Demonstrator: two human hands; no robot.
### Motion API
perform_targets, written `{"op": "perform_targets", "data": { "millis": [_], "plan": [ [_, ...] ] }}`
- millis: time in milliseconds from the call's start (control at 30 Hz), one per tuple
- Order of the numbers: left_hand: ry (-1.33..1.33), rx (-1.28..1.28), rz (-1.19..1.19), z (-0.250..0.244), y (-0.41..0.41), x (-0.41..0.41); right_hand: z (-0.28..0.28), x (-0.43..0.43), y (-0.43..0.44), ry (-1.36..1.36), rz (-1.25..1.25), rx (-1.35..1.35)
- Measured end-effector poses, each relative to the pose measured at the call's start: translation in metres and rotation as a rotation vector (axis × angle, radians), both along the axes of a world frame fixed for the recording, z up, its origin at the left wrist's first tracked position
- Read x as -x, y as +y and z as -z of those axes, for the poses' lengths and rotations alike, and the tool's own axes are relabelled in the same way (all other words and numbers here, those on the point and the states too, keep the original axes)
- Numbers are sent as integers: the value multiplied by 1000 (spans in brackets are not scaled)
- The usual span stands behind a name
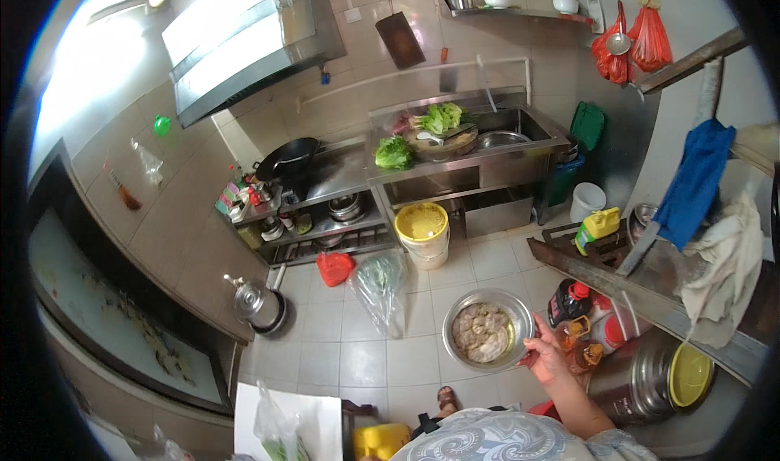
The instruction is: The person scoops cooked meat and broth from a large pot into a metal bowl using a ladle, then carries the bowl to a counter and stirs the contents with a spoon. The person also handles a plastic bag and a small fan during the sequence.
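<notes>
My right hand (pixel 544 356) grips the rim of a round stainless steel bowl (pixel 525 324), thumb on top and fingers below. Pieces of raw meat (pixel 482 333) lie in some liquid inside it. The bowl is held over the tiled floor, in front of my body. My left hand is out of view. Below and ahead of me a clear plastic bag of green vegetables (pixel 379 281) sits on the floor, with a red plastic bag (pixel 335 268) beside it.
Lettuce (pixel 393 153) and a round chopping board (pixel 442 147) stand by the steel sink (pixel 539 126). A wok (pixel 286 158) rests on the left counter. A yellow-rimmed bucket (pixel 425 254) stands on the floor. Oil bottles (pixel 573 333) and a steel barrel (pixel 627 372) lie to my right.
</notes>
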State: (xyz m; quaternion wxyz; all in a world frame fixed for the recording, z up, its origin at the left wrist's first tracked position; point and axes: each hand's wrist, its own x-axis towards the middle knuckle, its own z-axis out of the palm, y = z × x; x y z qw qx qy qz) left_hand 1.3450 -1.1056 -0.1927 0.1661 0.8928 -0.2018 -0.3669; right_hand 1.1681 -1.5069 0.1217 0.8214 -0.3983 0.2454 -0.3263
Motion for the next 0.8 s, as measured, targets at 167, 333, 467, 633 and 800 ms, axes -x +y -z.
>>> {"op": "perform_targets", "data": {
  "millis": [167, 333, 467, 633, 800],
  "plan": [
    [-212, 257, 31, 16, -176, -202, 7, -68, -64, -12, 104, 29],
    [-319, 687, 47, -134, -375, -299, 18, -93, -147, 17, 198, 19],
    [-138, 856, 57, -153, -471, -335, 18, -123, -199, 57, 268, 64],
    [690, 718, -312, -96, -516, -336, 2, -154, -273, 121, 243, 113],
    [939, 633, -810, -53, -569, -357, -5, -185, -338, 162, 315, 90]
  ]
}}
